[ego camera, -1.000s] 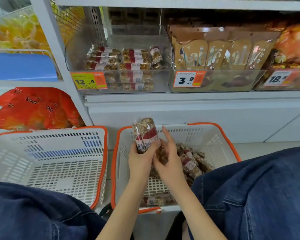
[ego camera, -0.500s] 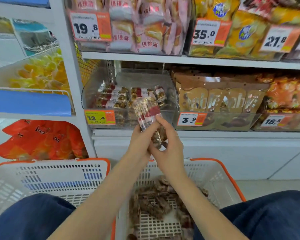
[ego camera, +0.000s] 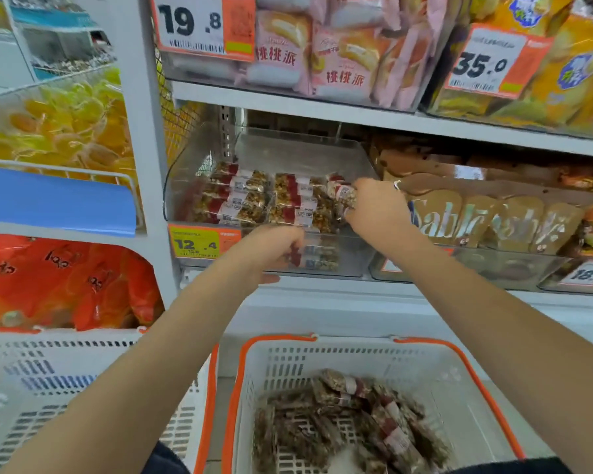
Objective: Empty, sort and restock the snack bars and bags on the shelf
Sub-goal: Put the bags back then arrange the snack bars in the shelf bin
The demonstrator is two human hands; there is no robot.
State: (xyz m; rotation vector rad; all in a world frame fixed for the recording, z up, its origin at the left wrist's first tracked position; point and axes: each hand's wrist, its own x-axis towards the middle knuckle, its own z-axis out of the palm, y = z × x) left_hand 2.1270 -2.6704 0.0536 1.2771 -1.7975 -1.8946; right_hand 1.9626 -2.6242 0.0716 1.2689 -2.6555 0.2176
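A clear plastic bin [ego camera: 199, 159] on the middle shelf holds rows of nut bars [ego camera: 240, 196] with red and white labels. My right hand [ego camera: 374, 210] reaches over the bin's right side, shut on a nut bar [ego camera: 343, 196] that it holds against the stacked ones. My left hand [ego camera: 271, 248] hovers in front of the bin's front wall with curled fingers; I see nothing in it. Below, the white basket with an orange rim [ego camera: 435, 347] holds several more loose nut bars [ego camera: 350, 419].
A second white basket [ego camera: 48, 371] stands at the lower left. Brown cookie bags [ego camera: 486, 220] fill the bin to the right. Pink cake packs [ego camera: 322, 56] sit on the shelf above. Red bags [ego camera: 62, 282] and yellow sweets [ego camera: 59, 124] occupy the left unit.
Both hands rose from the basket to the shelf. The right hand carried a nut bar into the clear bin, and the left hand let go and dropped to the bin's front.
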